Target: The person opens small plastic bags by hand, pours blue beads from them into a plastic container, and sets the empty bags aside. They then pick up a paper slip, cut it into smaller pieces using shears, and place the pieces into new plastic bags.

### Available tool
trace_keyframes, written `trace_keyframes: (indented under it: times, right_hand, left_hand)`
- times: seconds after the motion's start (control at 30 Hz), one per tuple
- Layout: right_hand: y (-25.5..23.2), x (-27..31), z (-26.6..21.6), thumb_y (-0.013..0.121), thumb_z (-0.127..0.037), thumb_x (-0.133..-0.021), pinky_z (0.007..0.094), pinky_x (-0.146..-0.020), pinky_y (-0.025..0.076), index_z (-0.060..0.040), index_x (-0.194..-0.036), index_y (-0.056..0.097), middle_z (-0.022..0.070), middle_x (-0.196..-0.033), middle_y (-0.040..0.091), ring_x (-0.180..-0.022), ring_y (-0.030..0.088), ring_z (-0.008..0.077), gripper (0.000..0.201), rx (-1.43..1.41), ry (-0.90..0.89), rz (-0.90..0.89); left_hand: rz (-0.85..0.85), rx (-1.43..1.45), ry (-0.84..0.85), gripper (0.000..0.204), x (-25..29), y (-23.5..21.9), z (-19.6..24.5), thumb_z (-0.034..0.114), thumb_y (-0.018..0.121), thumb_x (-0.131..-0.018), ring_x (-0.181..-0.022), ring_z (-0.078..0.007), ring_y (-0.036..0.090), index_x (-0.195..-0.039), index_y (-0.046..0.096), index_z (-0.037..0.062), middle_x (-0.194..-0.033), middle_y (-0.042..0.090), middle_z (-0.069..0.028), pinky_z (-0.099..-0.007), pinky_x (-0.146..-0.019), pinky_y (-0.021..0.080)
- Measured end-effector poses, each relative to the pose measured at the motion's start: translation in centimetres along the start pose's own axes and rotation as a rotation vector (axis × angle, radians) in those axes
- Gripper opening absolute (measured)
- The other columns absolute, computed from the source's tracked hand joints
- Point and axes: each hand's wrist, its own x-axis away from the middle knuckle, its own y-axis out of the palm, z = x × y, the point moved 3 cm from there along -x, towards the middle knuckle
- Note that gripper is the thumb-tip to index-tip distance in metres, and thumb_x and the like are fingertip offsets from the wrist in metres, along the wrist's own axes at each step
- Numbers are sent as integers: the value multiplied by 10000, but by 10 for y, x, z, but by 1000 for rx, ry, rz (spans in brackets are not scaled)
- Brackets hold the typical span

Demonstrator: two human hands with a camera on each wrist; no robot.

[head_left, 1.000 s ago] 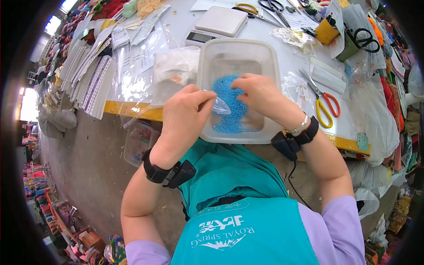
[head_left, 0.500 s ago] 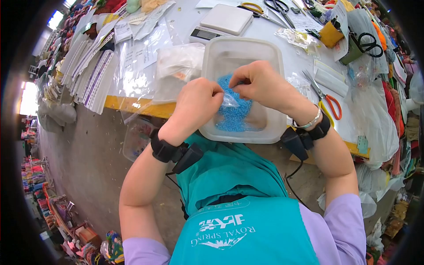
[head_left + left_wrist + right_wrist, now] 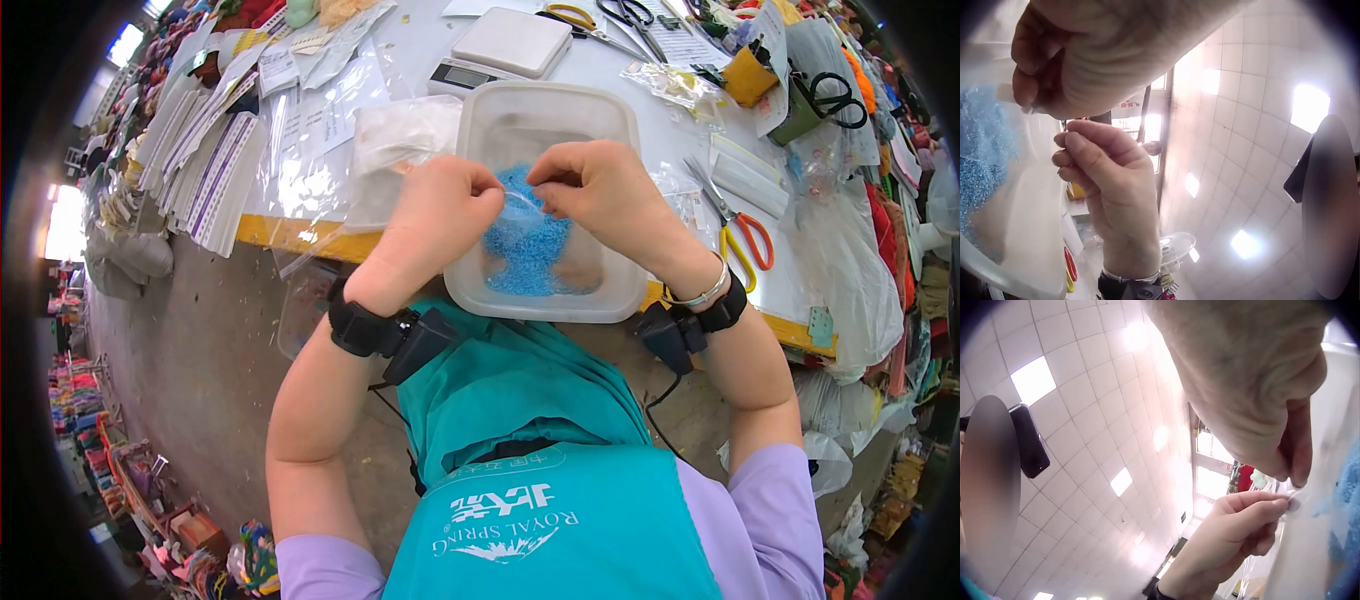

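In the head view, a small clear plastic bag (image 3: pixel 520 212) spans the gap between both hands, over blue beads (image 3: pixel 525 268). The beads lie heaped in a translucent plastic bin (image 3: pixel 622 275). My left hand (image 3: pixel 440 208) pinches one side of the bag between thumb and forefinger. Opposite it, my right hand (image 3: pixel 603 197) pinches the other side with its fingertips, the remaining fingers curled in. Both hands are raised over the bin's near half. In the right wrist view, clear film shows at the left hand's fingertips (image 3: pixel 1287 501), with the right fingertips close above.
A digital scale (image 3: pixel 500 50) stands behind the bin. Red-and-yellow scissors (image 3: pixel 748 240) lie to the right, beside plastic sleeves. A white plastic packet (image 3: pixel 385 150) and stacked cards (image 3: pixel 205 180) are on the left. The table's yellow front edge (image 3: pixel 300 237) runs below.
The right hand has come from over the beads to the bag's edge, and the two hands are now level. The bag, earlier hanging from the left hand alone, now stretches between both.
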Motion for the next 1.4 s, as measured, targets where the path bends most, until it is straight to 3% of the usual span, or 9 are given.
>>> trace_keyframes:
  times: [0.07,0.17,0.27,0.37,0.47,0.57,0.87,1.27,1.4]
  right_hand:
    - [-3,1,11,662,-57,-856,346,-744,572,6,-1021,749,168,-841,738,-800,732,236,197,25,21,-1]
    - [3,8,26,676,-69,-856,330,-732,571,21,-1028,740,156,-821,734,-792,731,202,205,162,-100,21]
    - [10,13,19,701,-101,-867,327,-717,567,25,-1007,735,144,-812,729,-762,717,203,191,-12,-136,67]
    - [7,11,20,729,-145,-893,301,-690,555,26,-984,734,103,-801,723,-726,688,166,194,10,-28,110]
    - [6,9,32,745,-181,-916,268,-655,538,21,-960,739,54,-782,710,-697,654,118,207,-213,-11,96]
    - [4,12,27,742,-184,-930,245,-634,528,22,-939,741,23,-781,699,-697,646,87,206,-306,61,73]
    - [8,12,30,746,-170,-931,223,-604,514,6,-957,738,14,-819,697,-670,619,72,178,-426,-48,169]
    - [12,19,26,745,-118,-917,201,-543,441,-30,-917,749,-21,-742,665,-632,567,32,88,-427,-63,249]
    - [9,22,29,738,-88,-917,195,-561,445,-13,-913,745,-24,-751,672,-646,574,27,75,-409,-60,235]
  left_hand:
    - [4,-5,-9,241,-3,-7,-1,156,681,-873,-631,-139,653,-942,756,-62,-757,723,-92,-296,-570,539]
    - [15,-1,-3,255,-3,-16,9,174,689,-871,-667,-128,649,-934,751,-65,-757,714,-85,-291,-592,529]
    - [15,-16,35,265,-7,-16,5,183,682,-873,-707,-125,650,-939,750,-65,-739,704,-74,-291,-640,522]
    - [-18,8,-44,294,-6,-12,8,223,698,-902,-771,-132,659,-976,749,-57,-795,713,-77,-285,-704,512]
    - [187,4,193,286,-6,-9,4,232,715,-934,-828,-130,656,-1038,750,-32,-877,721,-68,-290,-754,520]
    - [76,205,324,246,-1,1,0,199,731,-946,-863,-112,644,-1082,743,-6,-945,719,-48,-275,-777,522]
    - [-34,480,167,180,2,11,-1,144,755,-940,-856,-53,615,-1051,739,3,-917,712,0,-219,-764,507]
    - [59,460,143,133,8,11,5,140,780,-900,-773,-39,546,-938,765,14,-822,653,26,-203,-685,431]
    - [133,457,238,142,17,12,2,101,752,-905,-764,-71,557,-1011,788,14,-838,651,-1,-227,-665,424]
